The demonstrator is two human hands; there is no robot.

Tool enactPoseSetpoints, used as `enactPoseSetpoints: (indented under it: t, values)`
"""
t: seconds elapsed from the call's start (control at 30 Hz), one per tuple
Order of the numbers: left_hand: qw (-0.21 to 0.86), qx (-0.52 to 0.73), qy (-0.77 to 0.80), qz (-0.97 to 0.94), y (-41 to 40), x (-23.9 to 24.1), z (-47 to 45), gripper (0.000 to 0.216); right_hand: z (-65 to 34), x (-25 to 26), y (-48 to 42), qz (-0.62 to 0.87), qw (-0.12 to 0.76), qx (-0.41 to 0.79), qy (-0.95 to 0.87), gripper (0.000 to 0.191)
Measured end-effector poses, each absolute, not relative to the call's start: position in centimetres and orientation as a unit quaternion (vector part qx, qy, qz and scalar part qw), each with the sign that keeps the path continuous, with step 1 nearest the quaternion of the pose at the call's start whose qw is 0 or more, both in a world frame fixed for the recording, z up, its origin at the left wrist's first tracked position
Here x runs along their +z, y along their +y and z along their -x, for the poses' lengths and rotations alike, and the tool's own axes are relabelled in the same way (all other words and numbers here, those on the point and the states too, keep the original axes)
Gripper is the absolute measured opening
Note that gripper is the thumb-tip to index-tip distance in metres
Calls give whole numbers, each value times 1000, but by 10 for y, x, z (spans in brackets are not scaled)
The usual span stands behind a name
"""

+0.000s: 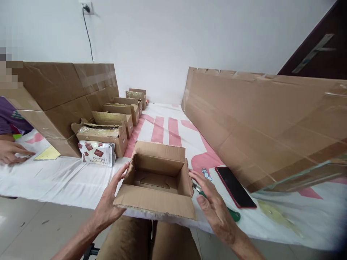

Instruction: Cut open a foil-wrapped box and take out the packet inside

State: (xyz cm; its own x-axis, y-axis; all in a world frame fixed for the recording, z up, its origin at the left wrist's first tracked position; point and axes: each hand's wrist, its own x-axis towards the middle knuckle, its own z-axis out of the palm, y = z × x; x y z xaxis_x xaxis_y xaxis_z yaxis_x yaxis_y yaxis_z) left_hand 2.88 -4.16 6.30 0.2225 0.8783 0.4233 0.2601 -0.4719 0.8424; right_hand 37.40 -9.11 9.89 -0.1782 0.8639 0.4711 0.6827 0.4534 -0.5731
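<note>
An empty cardboard box (155,196) with its top flaps folded out sits at the table's front edge, directly before me. My left hand (112,198) cups its left side, the fingers reaching up along the wall. Against the right wall rest the fingertips of my right hand (211,202), thumb held apart from them, so the box is between both hands. A tool with a green handle (235,215) and a metal end lies partly hidden beneath my right hand; its kind I cannot make out. Beside that hand is a black phone (235,187) with a red edge.
Several open cardboard boxes (115,139) line the left, with a white printed packet (97,153) in front. Tall cardboard panels (260,122) stand on both sides. At far left, another person's hand (12,151) is near yellow paper (48,153). A white-and-pink cloth (169,131) covers the table.
</note>
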Motion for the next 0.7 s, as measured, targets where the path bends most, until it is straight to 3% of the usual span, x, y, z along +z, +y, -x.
enactPoseSetpoints:
  t: [0.3,0.57,0.7]
  values:
    - [280,476,409,-726,-47,62,-35,73,-368,90,-92,480,359,134,-789,65]
    - [290,400,417,-763,-45,77,-20,82,-381,79,-97,463,383,164,-783,77]
    - [280,416,421,-756,-47,78,-14,74,-388,77,-106,469,372,141,-788,73]
